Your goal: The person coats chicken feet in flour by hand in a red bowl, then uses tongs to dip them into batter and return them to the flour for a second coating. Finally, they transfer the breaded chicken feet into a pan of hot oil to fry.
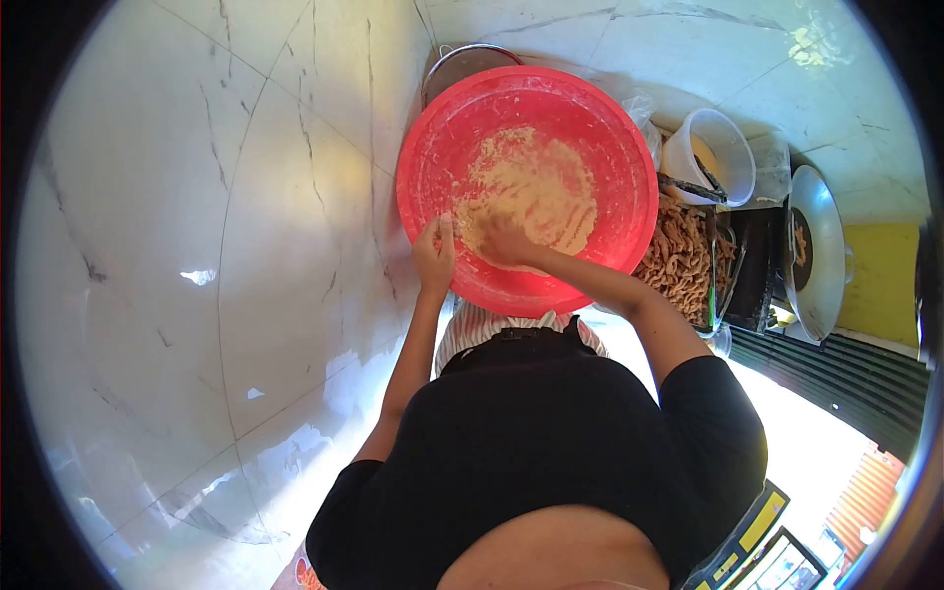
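Note:
A wide red basin [617,147] holds a pale yellow, crumbly flour-like powder [560,187], spread over its bottom with streaks in it. My left hand [434,256] grips the basin's rim at the near left side, thumb on the inside. Inside the basin, my right hand [501,241] is down in the powder near the left of the heap. Its fingers are blurred and partly covered by powder, so their pose does not show.
Right of the basin is a tray of brown fried strips [677,258]. Behind it stands a white plastic tub [710,147]; farther right, a large metal pan [824,246] tilts upright. A round metal-rimmed sieve-like item [462,65] sits behind the basin. A tiled wall [295,197] rises on the left.

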